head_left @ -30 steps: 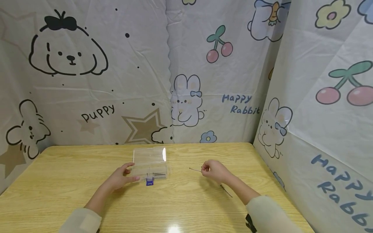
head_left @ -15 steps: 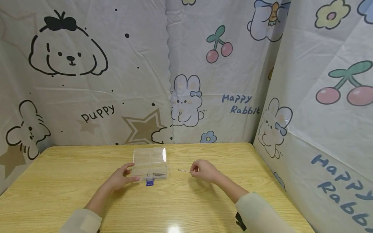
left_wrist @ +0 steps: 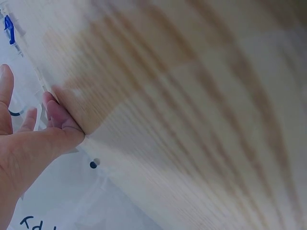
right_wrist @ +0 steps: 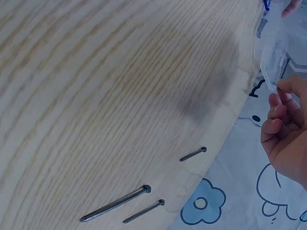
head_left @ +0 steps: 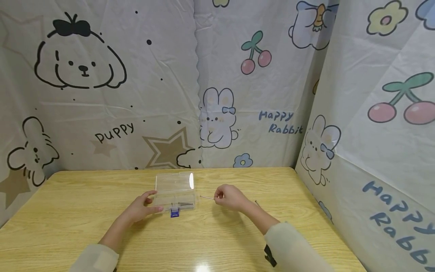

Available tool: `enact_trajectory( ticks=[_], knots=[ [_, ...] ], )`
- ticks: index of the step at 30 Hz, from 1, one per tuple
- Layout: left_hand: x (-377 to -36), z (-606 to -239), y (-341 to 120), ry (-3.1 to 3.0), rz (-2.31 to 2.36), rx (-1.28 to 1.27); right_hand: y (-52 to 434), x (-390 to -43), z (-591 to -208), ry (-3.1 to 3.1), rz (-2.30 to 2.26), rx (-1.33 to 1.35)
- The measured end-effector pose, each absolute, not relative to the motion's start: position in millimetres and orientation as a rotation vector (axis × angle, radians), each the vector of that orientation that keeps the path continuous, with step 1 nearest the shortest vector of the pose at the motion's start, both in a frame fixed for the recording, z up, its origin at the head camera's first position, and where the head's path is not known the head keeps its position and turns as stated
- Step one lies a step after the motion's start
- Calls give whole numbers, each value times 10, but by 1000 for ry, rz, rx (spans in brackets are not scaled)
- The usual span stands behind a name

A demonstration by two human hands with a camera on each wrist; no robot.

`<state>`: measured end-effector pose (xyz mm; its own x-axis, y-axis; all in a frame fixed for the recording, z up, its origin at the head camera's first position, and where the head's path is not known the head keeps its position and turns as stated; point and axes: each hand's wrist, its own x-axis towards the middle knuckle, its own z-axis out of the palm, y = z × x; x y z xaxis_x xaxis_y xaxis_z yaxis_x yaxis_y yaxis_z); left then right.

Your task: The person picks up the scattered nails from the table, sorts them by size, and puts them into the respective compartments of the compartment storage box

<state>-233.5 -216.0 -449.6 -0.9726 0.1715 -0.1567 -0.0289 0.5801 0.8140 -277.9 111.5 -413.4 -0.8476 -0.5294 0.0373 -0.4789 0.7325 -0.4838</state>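
Note:
A clear plastic box (head_left: 164, 197) stands on the table with its lid (head_left: 174, 181) raised at the back and a blue latch (head_left: 175, 213) at the front. Several thin grey nails (head_left: 185, 204) lie in its right part. My left hand (head_left: 136, 208) holds the box's left end, thumb at the front corner and a bent finger farther back. Just right of the box, my right hand (head_left: 232, 198) pinches a nail (head_left: 206, 197) by one end, its head pointing left toward the box. The right wrist view shows this nail (right_wrist: 286, 69) thin and dark beyond the fingertips.
On the wooden table (head_left: 204, 241), a large nail (right_wrist: 115, 203) and two smaller ones, a nail (right_wrist: 144, 211) and a short nail (right_wrist: 193, 154), lie below the right wrist. A patterned cloth (head_left: 217, 75) hangs behind the table and along its right side.
My right hand has moved left with the pinched nail, bringing it close to the box's right side. My left hand and the box have stayed in place.

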Motion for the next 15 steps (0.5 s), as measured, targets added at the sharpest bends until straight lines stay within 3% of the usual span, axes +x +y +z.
enact_trajectory(
  ticks=[15],
  knots=[
    [-2344, -4516, -2173, 2604, 1328, 104, 955, -2782, -4166, 2837, -725, -833]
  ],
)
